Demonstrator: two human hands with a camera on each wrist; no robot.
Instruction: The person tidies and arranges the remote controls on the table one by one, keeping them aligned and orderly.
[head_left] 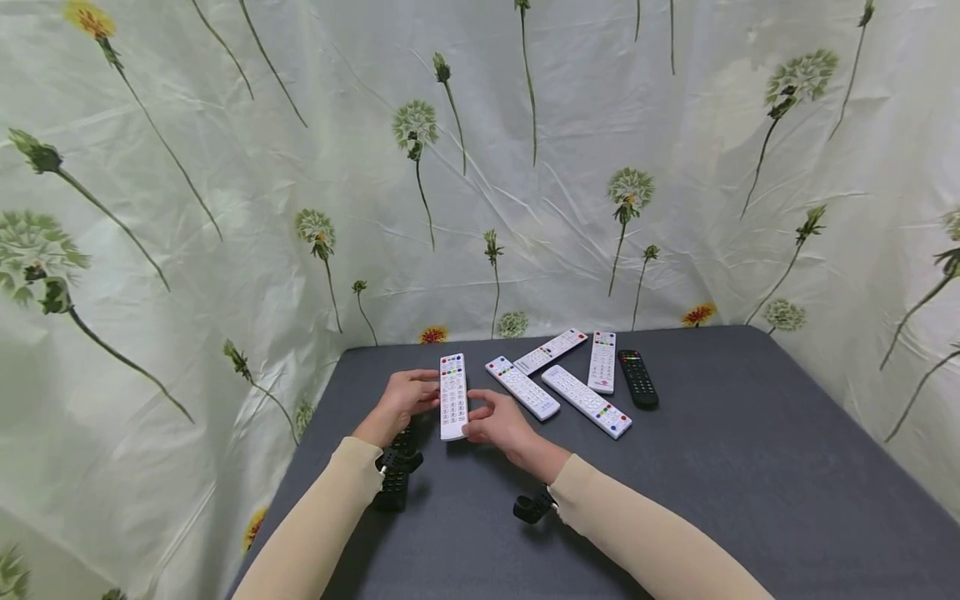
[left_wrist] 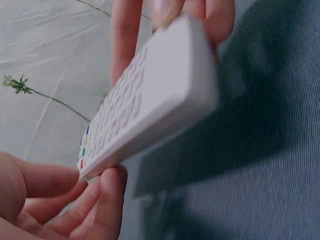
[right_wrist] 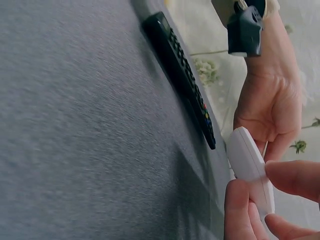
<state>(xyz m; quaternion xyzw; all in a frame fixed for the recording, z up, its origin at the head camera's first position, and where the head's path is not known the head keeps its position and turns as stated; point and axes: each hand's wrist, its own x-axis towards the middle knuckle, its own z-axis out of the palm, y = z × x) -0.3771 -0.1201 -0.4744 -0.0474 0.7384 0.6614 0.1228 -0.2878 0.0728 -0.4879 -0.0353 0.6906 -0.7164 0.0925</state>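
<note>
A white remote control with coloured buttons at its far end is held up over the table by both hands. My left hand pinches its far left edge; in the left wrist view, thumb and fingers meet at the corner by the coloured buttons. With thumb and fingers, my right hand pinches the lower right side near the plain end. The right wrist view has the white remote edge-on, between the fingers. A black remote lies on the table below my left wrist, partly hidden by it.
Several white remotes, among them one lying slanted and one upright in view, lie right of my hands. Beside them is another black remote. The dark grey table borders a white flowered curtain at the back and sides.
</note>
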